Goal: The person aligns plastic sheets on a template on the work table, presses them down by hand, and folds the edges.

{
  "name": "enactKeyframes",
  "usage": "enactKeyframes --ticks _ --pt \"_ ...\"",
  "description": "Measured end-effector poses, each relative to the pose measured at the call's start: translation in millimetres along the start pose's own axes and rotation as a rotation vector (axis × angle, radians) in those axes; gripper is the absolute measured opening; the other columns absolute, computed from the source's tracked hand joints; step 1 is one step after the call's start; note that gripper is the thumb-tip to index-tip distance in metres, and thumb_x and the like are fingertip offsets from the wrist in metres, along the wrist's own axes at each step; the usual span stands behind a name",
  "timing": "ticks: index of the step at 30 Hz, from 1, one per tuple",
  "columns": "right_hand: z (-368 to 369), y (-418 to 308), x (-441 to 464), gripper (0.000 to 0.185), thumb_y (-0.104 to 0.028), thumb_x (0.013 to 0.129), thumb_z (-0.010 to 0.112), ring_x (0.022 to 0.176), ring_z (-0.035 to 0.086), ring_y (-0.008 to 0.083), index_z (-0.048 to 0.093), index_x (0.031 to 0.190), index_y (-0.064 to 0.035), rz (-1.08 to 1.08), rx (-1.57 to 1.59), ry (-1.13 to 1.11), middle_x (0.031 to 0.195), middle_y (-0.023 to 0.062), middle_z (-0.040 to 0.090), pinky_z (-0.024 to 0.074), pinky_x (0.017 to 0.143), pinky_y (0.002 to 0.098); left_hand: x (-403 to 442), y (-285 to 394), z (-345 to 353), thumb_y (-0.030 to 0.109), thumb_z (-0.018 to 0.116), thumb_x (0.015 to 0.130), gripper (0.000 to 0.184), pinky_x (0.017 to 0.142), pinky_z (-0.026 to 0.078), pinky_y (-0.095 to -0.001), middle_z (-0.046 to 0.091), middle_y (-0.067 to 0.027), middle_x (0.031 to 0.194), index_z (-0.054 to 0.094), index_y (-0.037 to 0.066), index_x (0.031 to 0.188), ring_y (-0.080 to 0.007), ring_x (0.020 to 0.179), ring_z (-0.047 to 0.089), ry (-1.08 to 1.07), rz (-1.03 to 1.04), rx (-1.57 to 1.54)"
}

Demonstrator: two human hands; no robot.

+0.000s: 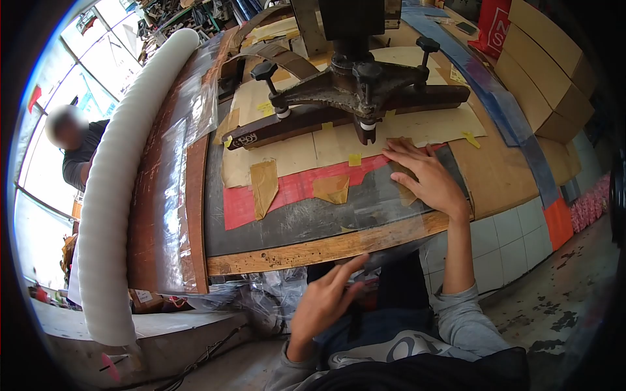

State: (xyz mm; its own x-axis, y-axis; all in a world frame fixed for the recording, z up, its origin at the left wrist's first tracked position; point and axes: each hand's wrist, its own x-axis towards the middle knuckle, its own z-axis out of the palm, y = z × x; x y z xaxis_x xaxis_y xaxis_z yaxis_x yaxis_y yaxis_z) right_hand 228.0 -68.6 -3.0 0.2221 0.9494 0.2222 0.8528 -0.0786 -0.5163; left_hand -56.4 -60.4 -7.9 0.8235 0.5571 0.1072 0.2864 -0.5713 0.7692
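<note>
My right hand (425,177) lies with its fingers outstretched over the right end of a red strip (300,186) and the edge of the cream sheet (319,153). Brown tape pieces (264,188) lie across the strip, with small yellow tape bits (354,159) nearby. Below the wooden front edge (326,246), my left hand (327,301) hovers near my lap, fingers apart. Close to its fingertips, a clear plastic piece (394,233) hangs over the edge; I cannot make out contact. A dark metal press head (365,91) with a long bar stands above the sheet.
A long white foam roll (130,176) stands to the left, beside brown boards with clear plastic (175,189). Behind the roll is another person (75,146). A cardboard box (541,72) and a red bag (493,29) sit at the right.
</note>
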Motion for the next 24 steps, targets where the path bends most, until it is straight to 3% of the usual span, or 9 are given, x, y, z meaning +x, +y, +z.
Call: enactKeyframes --ticks 3,7,10,12,14,18,24 --pt "-9.4 -6.9 -4.0 0.044 -0.029 0.093 0.058 0.133 0.044 0.0282 0.055 0.133 -0.01 0.027 0.18 0.031 0.138 0.012 0.053 0.0292 0.111 0.053 10.8 0.4 -26.9 0.011 0.064 0.089 0.043 0.063 0.053 -0.0375 0.066 -0.014 0.098 0.054 0.009 0.13 -0.029 0.075 0.067 0.09 0.089 0.08" --pt "-5.8 -41.8 -26.5 0.05 -0.036 0.093 0.057 0.131 0.045 0.0283 0.053 0.134 -0.0076 0.032 -0.032 0.107 0.138 0.0132 0.052 0.0309 0.11 0.053 53.7 4.3 -36.8 0.009 0.064 0.087 0.043 0.092 0.048 -0.0403 0.058 -0.0133 0.128 0.056 0.01 0.129 -0.0295 0.11 0.06 0.17 0.28 0.366" --pt "11.9 -51.1 -32.2 0.061 -0.045 0.091 0.054 0.135 0.041 0.0281 0.047 0.139 -0.0079 0.009 -0.183 0.141 0.144 0.0127 0.046 0.0298 0.11 0.0537 84.3 -5.4 -20.3 0.014 0.058 0.09 0.05 0.109 0.033 -0.0461 0.042 -0.0144 0.146 0.047 0.013 0.139 -0.0302 0.134 0.042 0.171 0.269 0.453" --pt "22.8 -42.8 -30.3 0.071 -0.056 0.091 0.047 0.14 0.032 0.0278 0.039 0.145 -0.0101 0.0 -0.259 0.111 0.152 0.012 0.034 0.0242 0.112 0.0565 91.7 -8.8 -10.9 0.017 0.054 0.092 0.053 0.113 0.025 -0.0488 0.035 -0.0141 0.15 0.041 0.015 0.143 -0.03 0.139 0.033 0.162 0.231 0.508" --pt "22.2 -39.7 -30.0 0.073 -0.06 0.091 0.042 0.141 0.031 0.0276 0.039 0.145 -0.0099 -0.009 -0.284 0.112 0.152 0.0121 0.033 0.0205 0.113 0.0587 95.7 -11.8 -4.8 0.024 0.049 0.094 0.054 0.115 0.019 -0.0522 0.032 -0.0122 0.153 0.037 0.016 0.146 -0.0287 0.142 0.029 0.169 0.18 0.544" --pt "19.9 -30.2 -22.6 0.078 -0.065 0.091 0.033 0.142 0.028 0.0274 0.037 0.146 -0.0095 -0.004 -0.331 0.07 0.152 0.0131 0.032 0.015 0.113 0.0627 97.1 -11.8 -2.2 0.029 0.049 0.094 0.054 0.115 0.019 -0.0525 0.033 -0.0125 0.152 0.039 0.016 0.145 -0.0265 0.141 0.031 0.131 0.146 0.619" --pt "7.9 -22.3 2.7 0.079 -0.066 0.093 0.031 0.141 0.03 0.0281 0.038 0.144 -0.0067 -0.011 -0.37 0.005 0.15 0.0149 0.036 0.0157 0.112 0.0629 97.4 -11.5 -4.1 0.033 0.05 0.092 0.055 0.115 0.019 -0.0531 0.034 -0.013 0.151 0.042 0.014 0.143 -0.0241 0.141 0.031 0.121 0.14 0.616"
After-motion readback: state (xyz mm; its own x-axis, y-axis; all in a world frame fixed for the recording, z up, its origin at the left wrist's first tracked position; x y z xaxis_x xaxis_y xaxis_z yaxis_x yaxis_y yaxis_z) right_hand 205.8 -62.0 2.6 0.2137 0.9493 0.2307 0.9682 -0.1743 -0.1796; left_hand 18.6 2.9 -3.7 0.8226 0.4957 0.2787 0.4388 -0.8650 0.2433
